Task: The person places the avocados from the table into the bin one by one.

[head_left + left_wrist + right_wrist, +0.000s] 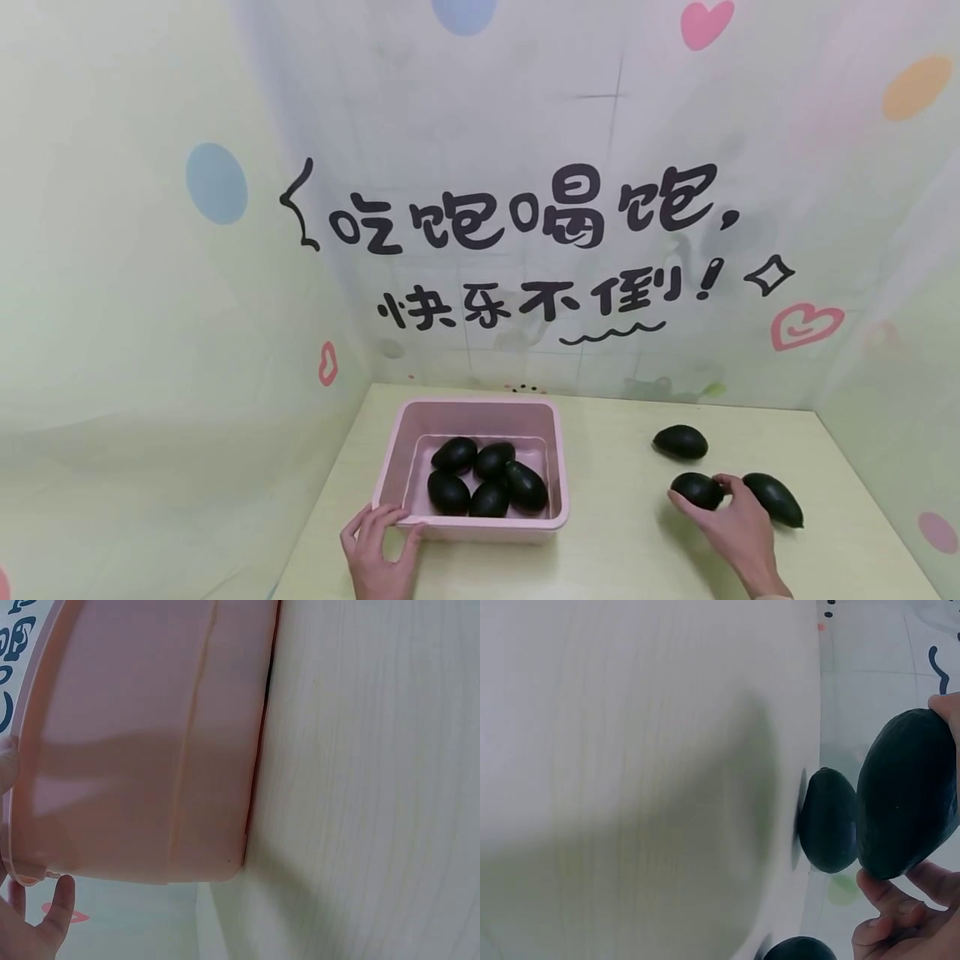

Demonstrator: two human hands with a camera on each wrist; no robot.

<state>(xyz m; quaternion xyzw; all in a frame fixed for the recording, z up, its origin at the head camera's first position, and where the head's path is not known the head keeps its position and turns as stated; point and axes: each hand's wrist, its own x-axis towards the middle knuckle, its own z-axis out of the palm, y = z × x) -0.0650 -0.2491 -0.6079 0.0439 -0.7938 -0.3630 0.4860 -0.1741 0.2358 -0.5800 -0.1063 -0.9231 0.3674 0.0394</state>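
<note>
The pale table (615, 475), smooth with faint wood grain, spreads under the 2 hands. The pink box (480, 536), just right of the left hand (378, 554), looks like thin moulded plastic: probably light, fairly stiff and easy to slide, best held by its rim, where that hand grips a rounded corner. The right hand (738, 529) holds 1 avocado (696, 490) clear of the table, thumb at 1 end, fingertips at the other. It should feel firm and modest in weight but slick, so a hold around its wide middle seems safer. Of 2 loose avocados (680, 442), 1 lies beyond that hand, 1 just to its right; 5 more sit in the box. All are egg-shaped, nearly black-green, softly shiny, some tapering to a tip.
</note>
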